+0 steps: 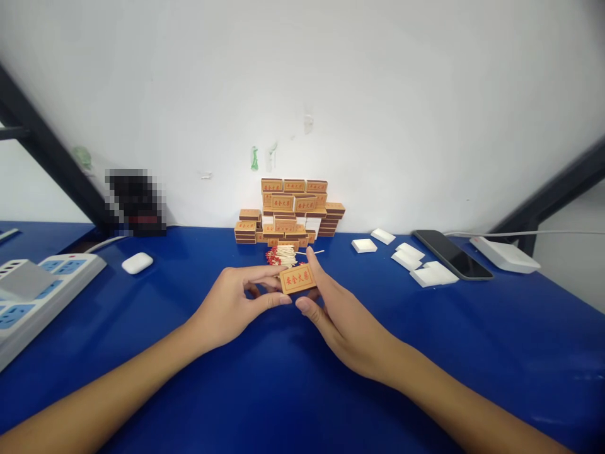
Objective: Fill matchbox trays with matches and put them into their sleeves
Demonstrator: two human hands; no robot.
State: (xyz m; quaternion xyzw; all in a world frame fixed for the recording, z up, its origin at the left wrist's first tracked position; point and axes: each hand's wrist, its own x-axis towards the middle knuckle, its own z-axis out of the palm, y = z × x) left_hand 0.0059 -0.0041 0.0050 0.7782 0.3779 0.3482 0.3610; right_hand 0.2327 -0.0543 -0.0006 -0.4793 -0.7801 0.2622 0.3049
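Observation:
A tan matchbox (297, 279) with red lettering is held up between my hands, tilted slightly. My left hand (241, 301) grips its left end, the thumb below and the fingers behind. My right hand (343, 315) closes around the right end; its index finger lies along that side and its thumb sits under the lower edge. Just beyond the box lies a pile of red-tipped matches (282, 255), partly hidden by my fingers. Behind the pile rises a stack of matchboxes (288, 203) against the wall.
Several white matchbox trays (407, 259) lie to the right, beside a phone (451, 253) and a white device (505, 254). On the left are a white earbud case (137, 263) and a power strip (45, 287). A blurred dark object (137, 202) leans near the wall.

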